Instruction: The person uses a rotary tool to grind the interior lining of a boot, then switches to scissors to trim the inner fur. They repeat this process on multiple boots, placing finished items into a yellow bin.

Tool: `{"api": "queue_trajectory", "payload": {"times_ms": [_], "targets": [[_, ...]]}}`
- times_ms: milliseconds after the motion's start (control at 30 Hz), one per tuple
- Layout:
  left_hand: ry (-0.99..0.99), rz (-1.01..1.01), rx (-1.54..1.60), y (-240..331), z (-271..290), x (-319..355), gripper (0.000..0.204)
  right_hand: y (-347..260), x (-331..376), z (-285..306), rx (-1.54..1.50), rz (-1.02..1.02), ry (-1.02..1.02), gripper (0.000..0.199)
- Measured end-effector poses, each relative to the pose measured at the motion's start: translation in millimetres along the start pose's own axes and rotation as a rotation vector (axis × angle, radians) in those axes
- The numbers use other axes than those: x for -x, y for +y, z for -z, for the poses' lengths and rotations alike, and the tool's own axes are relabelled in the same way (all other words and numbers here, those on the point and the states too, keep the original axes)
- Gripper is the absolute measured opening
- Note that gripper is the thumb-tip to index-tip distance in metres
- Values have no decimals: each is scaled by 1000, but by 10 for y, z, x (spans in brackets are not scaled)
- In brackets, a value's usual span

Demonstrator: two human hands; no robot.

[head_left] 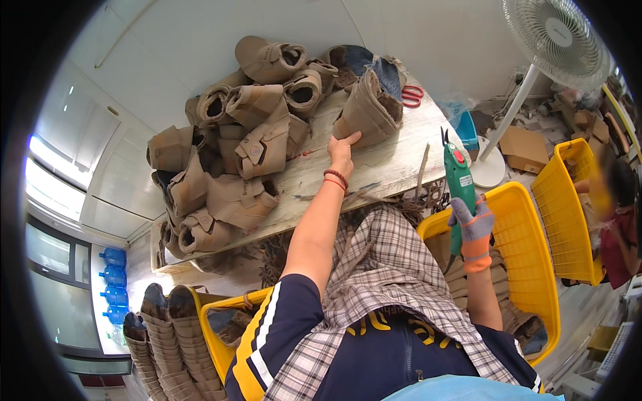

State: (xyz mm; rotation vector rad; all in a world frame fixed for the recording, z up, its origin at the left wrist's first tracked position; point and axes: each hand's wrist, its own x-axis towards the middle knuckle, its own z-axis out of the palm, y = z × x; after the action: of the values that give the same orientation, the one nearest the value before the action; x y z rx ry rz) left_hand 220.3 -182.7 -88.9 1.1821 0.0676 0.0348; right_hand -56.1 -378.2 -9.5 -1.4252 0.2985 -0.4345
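My bare left hand (341,152), with a beaded bracelet at its wrist, grips the near edge of a tan fur-lined boot upper (369,115) on the worktable (321,177). The upper's fuzzy opening faces right. In my right hand (473,227), which wears a grey and orange glove, is a green pair of electric scissors (460,175) with a red button. Its dark blades point up, apart from the upper, above the table's right edge. Many similar tan uppers (261,147) lie heaped on the table's left side.
Red-handled scissors (412,97) lie at the table's far right. A yellow basket (525,240) with tan uppers stands by my right arm, another (212,334) at my left. A white fan (491,167) stands beyond; a person (618,227) is at far right near a yellow crate (568,220).
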Motion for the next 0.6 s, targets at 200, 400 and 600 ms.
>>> {"api": "queue_trajectory", "payload": {"times_ms": [200, 400, 600], "targets": [[-301, -279, -61, 245, 150, 155, 38, 44, 41, -74, 13, -27, 21, 19], [-305, -364, 16, 1163, 596, 543, 33, 58, -34, -179, 50, -1, -70, 29], [-155, 34, 490, 2115, 1220, 983, 33, 159, -40, -421, 251, 180, -249, 52]]}}
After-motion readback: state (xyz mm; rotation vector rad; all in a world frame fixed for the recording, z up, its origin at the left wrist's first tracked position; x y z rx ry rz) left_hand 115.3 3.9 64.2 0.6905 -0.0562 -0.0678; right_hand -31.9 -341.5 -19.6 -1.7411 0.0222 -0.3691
